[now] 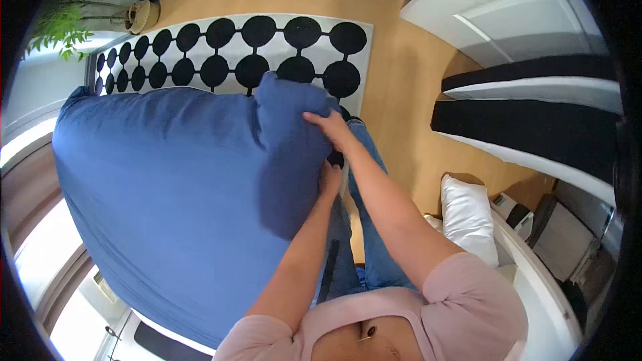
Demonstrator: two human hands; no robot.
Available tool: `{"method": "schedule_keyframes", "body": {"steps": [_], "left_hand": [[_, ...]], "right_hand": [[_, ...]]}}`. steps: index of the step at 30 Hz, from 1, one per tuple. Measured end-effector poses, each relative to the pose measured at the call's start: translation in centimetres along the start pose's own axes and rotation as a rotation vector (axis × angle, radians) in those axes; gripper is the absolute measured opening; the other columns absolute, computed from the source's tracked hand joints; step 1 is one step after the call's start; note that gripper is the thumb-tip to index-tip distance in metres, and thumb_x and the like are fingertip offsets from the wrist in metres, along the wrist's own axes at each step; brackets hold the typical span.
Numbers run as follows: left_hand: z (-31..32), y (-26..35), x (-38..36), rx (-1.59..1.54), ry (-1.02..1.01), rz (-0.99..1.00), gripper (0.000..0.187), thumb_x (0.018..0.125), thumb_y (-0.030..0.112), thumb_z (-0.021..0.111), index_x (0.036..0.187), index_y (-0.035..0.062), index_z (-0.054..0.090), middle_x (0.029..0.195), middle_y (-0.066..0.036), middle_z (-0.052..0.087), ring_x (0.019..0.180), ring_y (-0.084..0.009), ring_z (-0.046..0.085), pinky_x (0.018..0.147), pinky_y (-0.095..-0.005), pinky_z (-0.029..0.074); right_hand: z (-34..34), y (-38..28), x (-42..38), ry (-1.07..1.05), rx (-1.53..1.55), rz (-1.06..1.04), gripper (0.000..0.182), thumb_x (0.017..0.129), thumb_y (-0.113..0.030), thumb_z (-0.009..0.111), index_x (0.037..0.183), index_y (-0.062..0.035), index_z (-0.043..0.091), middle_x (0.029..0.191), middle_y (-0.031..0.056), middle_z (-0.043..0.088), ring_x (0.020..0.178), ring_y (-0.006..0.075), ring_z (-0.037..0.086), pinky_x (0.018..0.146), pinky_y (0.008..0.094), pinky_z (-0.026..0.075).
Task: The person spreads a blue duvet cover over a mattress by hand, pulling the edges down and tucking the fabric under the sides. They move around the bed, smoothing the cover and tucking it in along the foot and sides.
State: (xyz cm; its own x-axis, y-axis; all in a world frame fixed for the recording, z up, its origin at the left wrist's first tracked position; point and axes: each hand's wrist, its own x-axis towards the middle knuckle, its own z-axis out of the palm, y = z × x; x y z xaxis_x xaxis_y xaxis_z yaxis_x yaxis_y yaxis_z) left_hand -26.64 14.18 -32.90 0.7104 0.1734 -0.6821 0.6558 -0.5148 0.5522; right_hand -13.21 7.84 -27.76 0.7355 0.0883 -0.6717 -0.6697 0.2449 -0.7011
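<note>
A blue fitted sheet [167, 187] covers a mattress that fills the left and middle of the view. My right hand [329, 127] lies at the bunched corner of the sheet, its thumb and fingers pressed on the fabric. Lower down, at the mattress's side edge, my left hand [329, 179] grips the sheet, with its fingertips partly hidden by the cloth. The corner beside my hands is raised in a thick fold, and wrinkles run along the far edge.
A white rug [364, 80] with black circles lies beyond the bed on the wooden floor [401, 113]. Black-and-white cushioned pieces [521, 124] stand at the right, near a white pillow [468, 210]. A potted plant [142, 17] is at the upper left.
</note>
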Motion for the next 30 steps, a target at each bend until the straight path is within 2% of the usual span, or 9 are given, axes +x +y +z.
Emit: {"method": "schedule_keyframes", "body": {"steps": [8,11,15,16,19,24,26,27,30], "left_hand": [[2.7,-5.7,2.3,-0.045,-0.154,0.281,0.050,0.085,0.018,0.050,0.127,-0.0041,0.036,0.125,-0.029,0.044,0.117,-0.0427,0.039,0.099,-0.0423,0.031],[3.4,-7.2,3.3,0.131,-0.191,0.217,0.051,0.084,0.023,0.053,0.125,-0.0032,0.039,0.123,-0.025,0.045,0.116,-0.0378,0.041,0.099,-0.0412,0.031],[4.2,-6.8,3.0,0.213,-0.258,0.009,0.048,0.085,0.025,0.053,0.122,-0.0026,0.041,0.117,-0.023,0.050,0.110,-0.0358,0.047,0.093,-0.0413,0.036],[4.0,-5.6,2.8,0.226,-0.288,-0.026,0.046,0.085,0.024,0.053,0.121,-0.0028,0.042,0.117,-0.023,0.050,0.110,-0.0357,0.047,0.093,-0.0410,0.036],[-0.8,3.2,1.5,0.239,-0.476,-0.001,0.042,0.083,0.022,0.054,0.116,-0.0032,0.047,0.118,-0.023,0.052,0.111,-0.0356,0.048,0.094,-0.0401,0.037],[-8.7,9.0,-6.4,0.178,-0.783,0.246,0.028,0.084,0.015,0.051,0.105,-0.0022,0.056,0.107,-0.021,0.057,0.106,-0.0352,0.051,0.091,-0.0393,0.040],[-16.5,17.3,-6.4,0.319,-1.133,0.431,0.021,0.081,0.007,0.050,0.098,0.0002,0.058,0.098,-0.018,0.059,0.098,-0.0340,0.054,0.086,-0.0404,0.042],[-19.4,19.9,-5.7,0.307,-1.014,0.493,0.021,0.076,0.002,0.050,0.095,0.0015,0.059,0.095,-0.017,0.059,0.096,-0.0333,0.055,0.085,-0.0408,0.043],[-23.5,22.4,1.1,0.543,-0.438,0.580,0.038,0.058,-0.008,0.047,0.092,0.0055,0.057,0.098,-0.013,0.057,0.100,-0.0316,0.052,0.089,-0.0431,0.040]], "right_hand": [[2.8,-1.2,-0.3,0.052,-0.119,0.249,0.039,0.067,-0.022,0.061,0.097,0.0027,0.060,0.086,0.0117,0.062,0.083,0.0231,0.060,0.081,0.0345,0.044],[1.1,-1.2,1.7,-0.183,0.483,0.702,0.042,0.067,-0.023,0.060,0.100,0.0032,0.057,0.093,0.0142,0.059,0.089,0.0220,0.057,0.081,0.0333,0.043],[2.3,0.0,4.6,0.105,-0.420,-0.269,0.053,0.073,-0.037,0.058,0.113,-0.0008,0.053,0.089,0.0190,0.057,0.091,0.0305,0.056,0.083,0.0337,0.044],[2.1,0.0,4.7,0.272,-0.949,-0.381,0.052,0.078,-0.043,0.055,0.111,-0.0031,0.056,0.088,0.0199,0.059,0.091,0.0348,0.057,0.086,0.0383,0.043],[2.3,0.9,6.1,-0.225,-0.603,0.274,0.045,0.084,-0.039,0.053,0.104,0.0005,0.059,0.088,0.0182,0.061,0.094,0.0297,0.058,0.083,0.0352,0.043],[4.0,-0.6,4.2,-0.310,-0.245,0.089,0.025,0.088,-0.019,0.049,0.101,-0.0008,0.059,0.086,0.0179,0.061,0.081,0.0318,0.057,0.076,0.0361,0.043],[4.7,2.2,5.4,-0.121,-0.675,-0.401,0.025,0.086,-0.019,0.051,0.101,-0.0004,0.059,0.087,0.0175,0.061,0.082,0.0350,0.057,0.077,0.0394,0.043],[4.9,3.0,5.5,-0.025,-0.886,-0.640,0.026,0.086,-0.019,0.051,0.101,-0.0003,0.060,0.088,0.0172,0.062,0.083,0.0366,0.056,0.077,0.0411,0.043],[4.4,2.3,6.2,-0.128,-0.923,-0.441,0.027,0.084,-0.017,0.054,0.106,-0.0041,0.060,0.092,0.0149,0.063,0.086,0.0369,0.057,0.080,0.0393,0.044]]}}
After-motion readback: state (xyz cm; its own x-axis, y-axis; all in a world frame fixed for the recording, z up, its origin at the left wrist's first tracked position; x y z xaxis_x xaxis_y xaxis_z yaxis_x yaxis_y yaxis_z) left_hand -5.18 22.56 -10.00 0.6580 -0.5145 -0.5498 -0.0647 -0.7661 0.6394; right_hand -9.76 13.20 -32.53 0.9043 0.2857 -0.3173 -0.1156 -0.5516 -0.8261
